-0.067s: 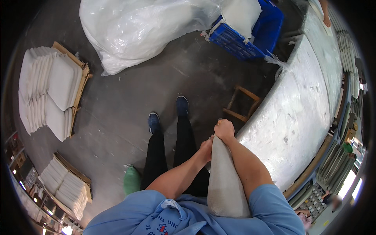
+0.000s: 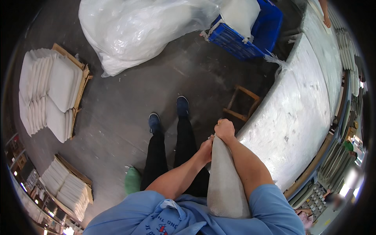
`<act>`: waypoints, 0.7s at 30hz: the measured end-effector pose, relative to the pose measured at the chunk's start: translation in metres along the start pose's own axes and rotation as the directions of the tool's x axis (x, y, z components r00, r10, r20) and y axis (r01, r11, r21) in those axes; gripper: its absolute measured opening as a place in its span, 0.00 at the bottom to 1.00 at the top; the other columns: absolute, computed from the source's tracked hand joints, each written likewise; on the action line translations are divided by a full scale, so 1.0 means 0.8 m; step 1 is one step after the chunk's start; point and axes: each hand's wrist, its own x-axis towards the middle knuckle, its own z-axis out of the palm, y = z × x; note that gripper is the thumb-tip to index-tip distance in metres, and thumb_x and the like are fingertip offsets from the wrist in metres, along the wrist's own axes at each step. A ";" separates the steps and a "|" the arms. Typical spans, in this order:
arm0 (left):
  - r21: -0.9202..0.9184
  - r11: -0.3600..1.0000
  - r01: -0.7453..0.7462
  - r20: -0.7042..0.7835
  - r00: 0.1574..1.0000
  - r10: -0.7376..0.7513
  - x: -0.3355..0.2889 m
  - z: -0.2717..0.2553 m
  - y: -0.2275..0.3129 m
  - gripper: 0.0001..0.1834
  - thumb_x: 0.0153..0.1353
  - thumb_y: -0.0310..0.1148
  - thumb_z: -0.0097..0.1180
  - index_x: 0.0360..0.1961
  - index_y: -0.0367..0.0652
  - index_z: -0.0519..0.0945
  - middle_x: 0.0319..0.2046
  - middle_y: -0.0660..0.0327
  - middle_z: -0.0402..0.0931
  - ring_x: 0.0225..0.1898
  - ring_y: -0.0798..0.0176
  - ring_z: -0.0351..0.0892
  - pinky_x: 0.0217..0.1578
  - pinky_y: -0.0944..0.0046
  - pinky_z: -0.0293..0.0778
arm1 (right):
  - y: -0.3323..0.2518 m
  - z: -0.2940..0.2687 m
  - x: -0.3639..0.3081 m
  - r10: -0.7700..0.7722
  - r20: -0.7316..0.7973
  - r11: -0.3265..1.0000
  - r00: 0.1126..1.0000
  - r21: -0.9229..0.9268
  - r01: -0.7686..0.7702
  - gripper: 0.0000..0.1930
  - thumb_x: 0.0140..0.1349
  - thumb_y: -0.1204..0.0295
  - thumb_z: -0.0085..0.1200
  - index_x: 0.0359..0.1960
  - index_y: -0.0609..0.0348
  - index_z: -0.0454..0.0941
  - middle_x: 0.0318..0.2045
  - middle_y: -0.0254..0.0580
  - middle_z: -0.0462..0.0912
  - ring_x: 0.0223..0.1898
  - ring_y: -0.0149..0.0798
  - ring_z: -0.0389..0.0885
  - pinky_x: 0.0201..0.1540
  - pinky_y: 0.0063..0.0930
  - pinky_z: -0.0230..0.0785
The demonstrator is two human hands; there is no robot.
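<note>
A pale grey-white padded piece, perhaps a cushion or pillow seen on edge, stands between my forearms and leans back against my blue shirt. At its far, narrow end my right hand is closed in a fist over the top corner. Just below and to the left, my left hand is closed at the same end, its fingers partly hidden behind the piece's edge. To the right of both hands stretches a long table covered in shiny clear plastic.
A blue plastic crate holds a white piece; beside it lies a big white plastic sack. A wooden frame stands by the table. White padded stacks sit at left, a green bag near my legs. Another person's hand rests far right.
</note>
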 end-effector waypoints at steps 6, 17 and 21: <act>-0.054 0.998 0.037 0.293 0.956 -0.020 -0.020 0.012 0.009 0.32 0.77 0.64 0.41 0.61 0.47 0.77 0.53 0.57 0.81 0.53 0.57 0.82 0.56 0.50 0.79 | 0.006 0.002 0.003 -0.013 0.011 1.000 1.000 0.012 0.013 0.08 0.52 0.70 0.57 0.28 0.60 0.85 0.35 0.62 0.86 0.41 0.65 0.86 0.47 0.55 0.78; 0.153 0.988 0.010 -0.019 1.000 -0.007 -0.028 0.037 0.008 0.31 0.70 0.63 0.54 0.57 0.48 0.81 0.50 0.59 0.84 0.50 0.56 0.84 0.53 0.50 0.81 | 0.029 -0.003 0.033 -0.034 0.378 0.972 0.925 0.229 -0.058 0.21 0.61 0.52 0.61 0.43 0.58 0.88 0.40 0.58 0.89 0.47 0.55 0.88 0.52 0.46 0.78; 0.217 0.968 0.129 -0.061 0.991 -0.119 -0.008 0.044 0.021 0.28 0.73 0.58 0.53 0.58 0.46 0.81 0.50 0.57 0.85 0.51 0.55 0.85 0.55 0.50 0.81 | 0.009 -0.058 0.015 -0.138 0.085 0.883 0.987 0.461 0.084 0.25 0.69 0.46 0.59 0.49 0.56 0.85 0.44 0.54 0.87 0.47 0.51 0.87 0.52 0.43 0.76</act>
